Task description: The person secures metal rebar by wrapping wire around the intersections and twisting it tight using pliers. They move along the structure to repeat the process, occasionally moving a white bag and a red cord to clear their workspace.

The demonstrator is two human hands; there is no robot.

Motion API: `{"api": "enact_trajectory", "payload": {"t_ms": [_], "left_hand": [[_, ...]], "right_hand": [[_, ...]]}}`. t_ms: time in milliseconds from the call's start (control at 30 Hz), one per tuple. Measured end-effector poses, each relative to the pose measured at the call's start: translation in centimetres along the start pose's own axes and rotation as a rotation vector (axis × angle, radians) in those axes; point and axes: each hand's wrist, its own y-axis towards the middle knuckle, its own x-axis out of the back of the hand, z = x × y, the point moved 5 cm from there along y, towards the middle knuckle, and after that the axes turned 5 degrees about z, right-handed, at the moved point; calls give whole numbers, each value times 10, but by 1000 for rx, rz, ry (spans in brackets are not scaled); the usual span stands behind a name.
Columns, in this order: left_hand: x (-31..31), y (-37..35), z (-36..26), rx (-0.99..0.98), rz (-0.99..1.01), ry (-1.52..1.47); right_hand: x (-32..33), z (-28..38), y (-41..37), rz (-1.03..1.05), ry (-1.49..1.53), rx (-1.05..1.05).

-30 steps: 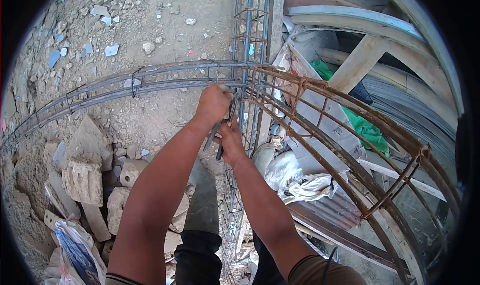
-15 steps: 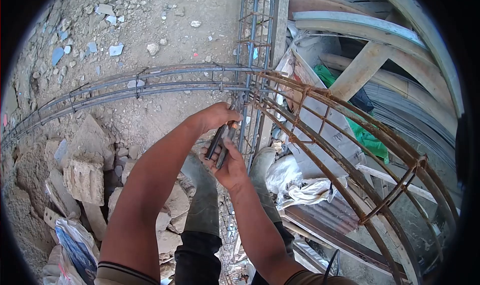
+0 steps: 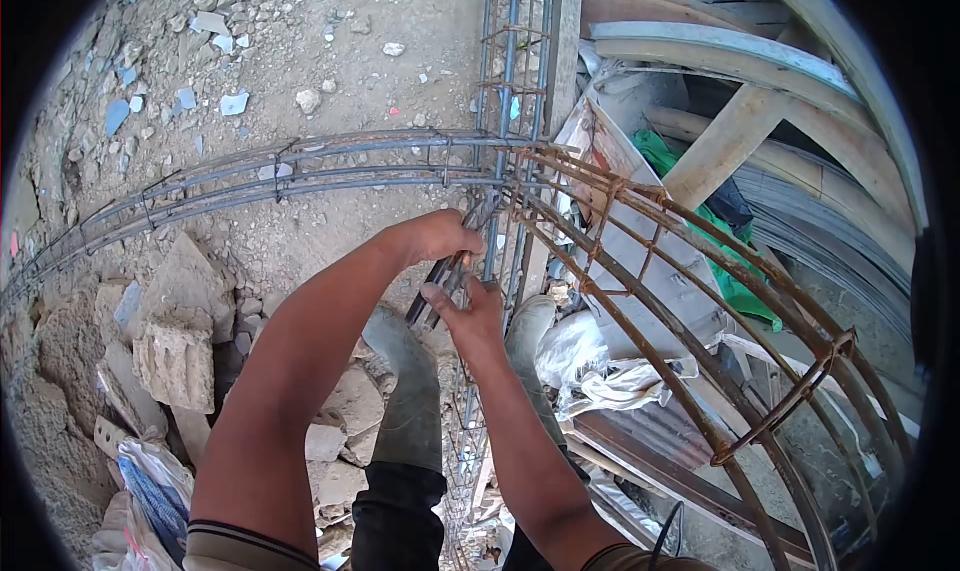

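Note:
My left hand [image 3: 440, 239] is closed around the upper part of dark, two-handled pincers [image 3: 424, 306], just below a joint of steel reinforcement bars. Their head points up toward the bars and is partly hidden by my fingers. Below it, my right hand [image 3: 475, 323] is beside the handles, thumb and fingers apart, the thumb across them. The upright rebar cage [image 3: 512, 76] meets a long horizontal rebar cage [image 3: 340, 161] from the left at this joint. A rusty rebar cage [image 3: 680, 316] runs from there to the lower right.
Broken concrete chunks [image 3: 175, 356] and a woven sack [image 3: 155, 491] lie at lower left. Rubber boots [image 3: 405, 401] stand below my hands. Curved timber pieces [image 3: 720, 56], green sheeting [image 3: 735, 276] and a white plastic bag [image 3: 575, 361] are on the right. Stony ground [image 3: 350, 81] stretches ahead.
My right hand has loosened from around the pincers' handles and turned, its thumb shifting left across them. My left hand stays nearly in place on the tool. The view has shifted slightly.

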Motion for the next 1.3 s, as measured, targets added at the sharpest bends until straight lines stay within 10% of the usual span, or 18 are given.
{"api": "enact_trajectory", "payload": {"t_ms": [200,400,467,500,567,633,700,900,967,1100,1167,1300], "left_hand": [[-4,2,2,-36,-27,-57],[-5,13,5,-83,-81,435],[-5,-2,-1,-54,-83,79],[2,-6,-5,-53,-93,81],[-3,-9,-5,-15,40,-72],[2,1,9,9,-19,-87],[-9,12,15,-123,175,-423],[-27,19,23,-192,304,-713],[-20,19,22,-158,332,-613],[0,8,15,-20,88,-100],[8,2,-10,-130,59,252],[0,-2,-2,-59,139,-36]], "right_hand": [[5,-11,5,-244,-733,156],[-79,-52,-61,789,159,-422],[-118,-25,-128,932,-3,296],[-114,-25,-123,937,-7,305],[-89,-37,-111,922,-161,175],[-21,-78,-60,349,202,-268],[11,-103,-28,266,855,-302],[-47,5,-12,339,1435,-364],[-64,4,2,600,1667,-67],[-74,-38,17,297,1254,-159],[-68,-35,29,-207,450,-127],[-52,-7,0,38,816,-34]]}}
